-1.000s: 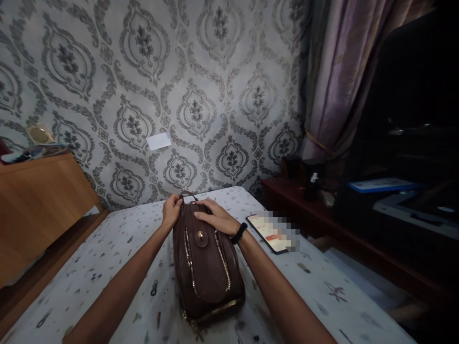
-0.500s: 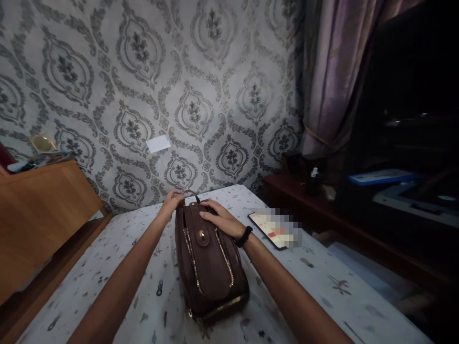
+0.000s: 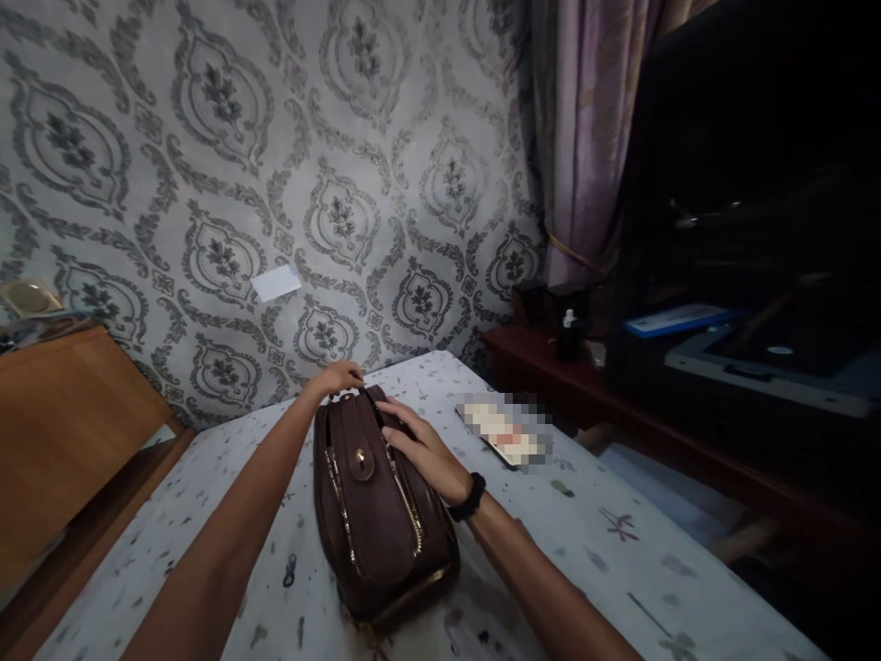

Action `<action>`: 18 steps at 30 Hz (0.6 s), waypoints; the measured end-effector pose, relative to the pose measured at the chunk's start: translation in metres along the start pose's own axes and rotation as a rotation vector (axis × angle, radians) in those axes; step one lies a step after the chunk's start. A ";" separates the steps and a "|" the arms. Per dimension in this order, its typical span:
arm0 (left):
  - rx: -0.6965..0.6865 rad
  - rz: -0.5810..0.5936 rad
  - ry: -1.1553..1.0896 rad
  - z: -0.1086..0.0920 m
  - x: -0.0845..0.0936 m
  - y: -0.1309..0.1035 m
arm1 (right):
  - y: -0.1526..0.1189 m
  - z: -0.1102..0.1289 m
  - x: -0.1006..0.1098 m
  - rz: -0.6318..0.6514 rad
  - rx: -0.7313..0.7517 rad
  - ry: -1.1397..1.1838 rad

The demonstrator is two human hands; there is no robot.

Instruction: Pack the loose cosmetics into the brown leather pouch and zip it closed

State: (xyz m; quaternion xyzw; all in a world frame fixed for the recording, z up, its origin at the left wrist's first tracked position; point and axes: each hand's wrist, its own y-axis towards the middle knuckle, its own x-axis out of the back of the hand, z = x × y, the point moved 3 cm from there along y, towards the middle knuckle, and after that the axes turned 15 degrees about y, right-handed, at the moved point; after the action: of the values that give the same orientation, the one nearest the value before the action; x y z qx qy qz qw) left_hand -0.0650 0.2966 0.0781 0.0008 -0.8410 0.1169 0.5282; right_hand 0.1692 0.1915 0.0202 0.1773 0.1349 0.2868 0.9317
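Observation:
A dark brown leather backpack (image 3: 375, 514) lies on the patterned sheet in front of me, with gold zippers and a flap with a gold clasp (image 3: 361, 457). At its far end is my left hand (image 3: 340, 375), fingers curled together and bent down. What those fingers pinch is hidden behind them; a thin strap shows close by. My right hand (image 3: 430, 454), wearing a black band on the wrist, lies along the bag's right upper side with its fingers stretched out.
A phone (image 3: 506, 433), partly blurred out, lies on the sheet (image 3: 585, 551) right of the bag. A wooden board (image 3: 75, 431) stands at the left. On the right are a dark red shelf (image 3: 509, 353) with a small bottle (image 3: 567, 336) and a large dark screen (image 3: 750, 202).
My left hand has shifted right across the bag's far end, covering where a strap loop showed. My right hand stays on the bag. The whole view has turned slightly right.

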 end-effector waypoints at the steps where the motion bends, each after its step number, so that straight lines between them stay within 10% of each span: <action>1: 0.002 0.000 -0.010 0.002 -0.002 0.001 | -0.001 0.001 0.000 0.005 0.010 -0.007; 18: -0.105 -0.407 -0.199 0.000 -0.002 -0.008 | -0.004 0.014 -0.004 0.047 0.092 -0.120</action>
State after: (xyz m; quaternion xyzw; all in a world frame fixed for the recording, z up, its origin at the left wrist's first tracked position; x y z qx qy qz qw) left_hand -0.0625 0.2886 0.0777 0.1544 -0.8764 -0.0367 0.4548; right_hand 0.1730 0.1830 0.0317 0.2400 0.0877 0.2911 0.9220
